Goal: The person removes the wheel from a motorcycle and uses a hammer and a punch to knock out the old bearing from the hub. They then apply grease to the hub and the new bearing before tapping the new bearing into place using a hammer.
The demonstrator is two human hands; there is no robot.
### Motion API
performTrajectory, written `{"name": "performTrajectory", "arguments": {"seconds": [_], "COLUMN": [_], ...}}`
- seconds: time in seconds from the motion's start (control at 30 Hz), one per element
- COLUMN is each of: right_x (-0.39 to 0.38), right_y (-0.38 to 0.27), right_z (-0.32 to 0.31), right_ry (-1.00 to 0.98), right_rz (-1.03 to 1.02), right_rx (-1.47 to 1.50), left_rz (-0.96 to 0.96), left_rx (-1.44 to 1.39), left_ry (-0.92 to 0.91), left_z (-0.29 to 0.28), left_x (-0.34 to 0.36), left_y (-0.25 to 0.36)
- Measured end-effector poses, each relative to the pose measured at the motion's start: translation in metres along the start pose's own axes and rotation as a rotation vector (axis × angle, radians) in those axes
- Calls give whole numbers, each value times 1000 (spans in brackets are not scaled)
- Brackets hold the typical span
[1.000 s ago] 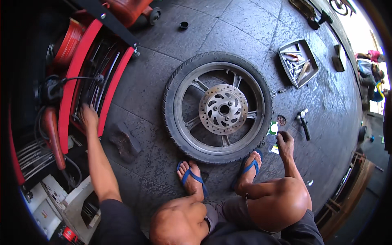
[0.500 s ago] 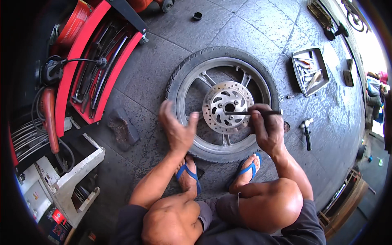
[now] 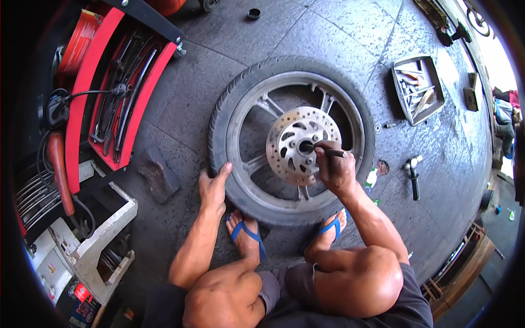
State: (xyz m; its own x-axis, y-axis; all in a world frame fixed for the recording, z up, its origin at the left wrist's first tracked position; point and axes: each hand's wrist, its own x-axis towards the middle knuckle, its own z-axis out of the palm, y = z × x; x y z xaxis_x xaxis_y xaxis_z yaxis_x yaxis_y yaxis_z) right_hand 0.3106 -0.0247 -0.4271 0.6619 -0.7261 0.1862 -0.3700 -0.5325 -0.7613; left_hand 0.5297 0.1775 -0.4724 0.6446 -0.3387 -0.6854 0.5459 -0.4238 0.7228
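A motorcycle wheel [image 3: 220,123] with a black tyre and grey alloy spokes lies in front of my feet. On its upper side is a drilled brake disc [image 3: 278,148] around a dark hub hole [image 3: 305,146]. My left hand [image 3: 212,190] grips the tyre's left edge, thumb on top and some fingers hidden. A dark metal rod [image 3: 338,153], like a drift punch, is held in my right hand [image 3: 339,175] over the disc. Its far end points into the hub hole; how deep it reaches is hidden.
On the right lie a hammer [image 3: 414,177] and a metal tray [image 3: 398,90] of hand tools. A red tool rack [image 3: 82,109] and a worn white cabinet [image 3: 106,218] stand left, beside a dark block [image 3: 158,177]. A small black cap [image 3: 253,14] sits beyond the wheel.
My left hand has come down from above the wheel onto the tyre's left edge. My right hand has swung the rod from lying across the disc to pointing into the hub hole.
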Motion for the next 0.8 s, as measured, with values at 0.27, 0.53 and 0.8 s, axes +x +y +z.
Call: {"name": "performTrajectory", "arguments": {"seconds": [0.27,0.53,0.8], "right_x": [9,-4,7], "right_y": [-9,-8,-39], "right_z": [-11,-21,-59], "right_ry": [1,-67,178], "right_rz": [-45,26,125], "right_rx": [7,-36,159], "left_rz": [42,-23,47], "left_rx": [-24,-39,391], "left_ry": [-129,-167,-16], "left_z": [-9,-5,-20], "left_x": [-15,-8,20], "left_y": [17,12,1]}}
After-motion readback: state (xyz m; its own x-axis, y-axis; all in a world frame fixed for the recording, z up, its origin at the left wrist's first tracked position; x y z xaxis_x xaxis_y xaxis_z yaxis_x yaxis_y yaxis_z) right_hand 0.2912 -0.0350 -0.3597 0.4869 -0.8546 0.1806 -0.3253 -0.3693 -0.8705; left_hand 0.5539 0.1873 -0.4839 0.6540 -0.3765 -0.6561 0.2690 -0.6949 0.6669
